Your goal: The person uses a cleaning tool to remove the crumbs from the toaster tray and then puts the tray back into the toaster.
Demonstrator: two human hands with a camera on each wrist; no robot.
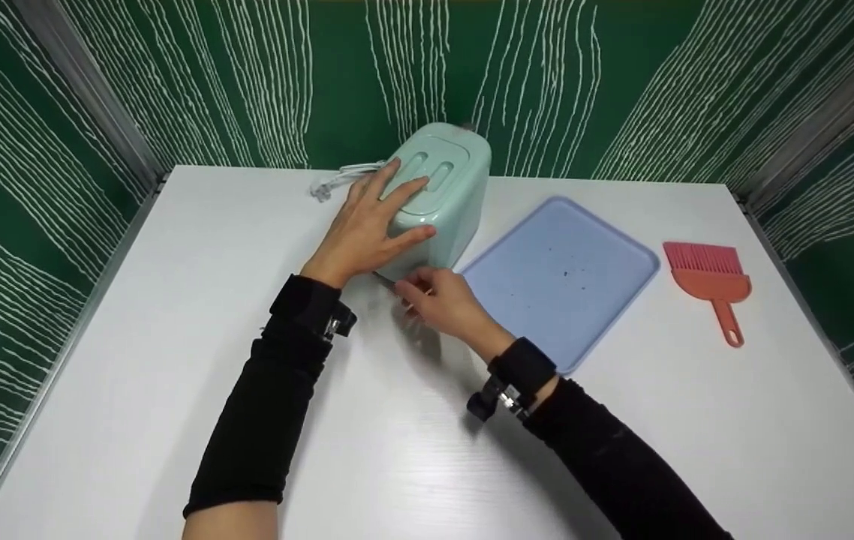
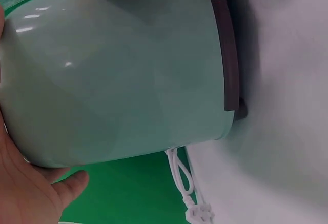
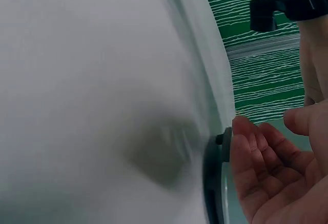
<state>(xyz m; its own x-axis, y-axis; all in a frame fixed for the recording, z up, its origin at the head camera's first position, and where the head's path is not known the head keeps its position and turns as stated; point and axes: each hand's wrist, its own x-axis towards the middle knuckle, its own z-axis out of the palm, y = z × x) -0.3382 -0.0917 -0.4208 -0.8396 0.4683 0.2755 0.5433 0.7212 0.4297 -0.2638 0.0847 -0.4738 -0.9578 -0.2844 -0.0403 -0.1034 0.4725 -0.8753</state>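
Note:
A mint-green toaster (image 1: 464,195) with two slot-shaped recesses in its top stands at the back of the white table. My left hand (image 1: 367,225) rests on its top and near side, fingers spread. At the toaster's near end, low by the base, is my right hand (image 1: 442,300), its fingers loosely bent. In the right wrist view, the right fingertips (image 3: 246,147) lie close to the dark base edge (image 3: 212,183), thumb apart; contact there is unclear. A dark strip (image 2: 226,52) runs along the toaster's bottom edge in the left wrist view.
A blue tray (image 1: 614,247) with dark crumbs lies right of the toaster. Farther right are a pink-bristled brush and orange dustpan (image 1: 708,281). The bundled white cord (image 1: 337,180) lies behind my left hand. Green patterned walls enclose the table.

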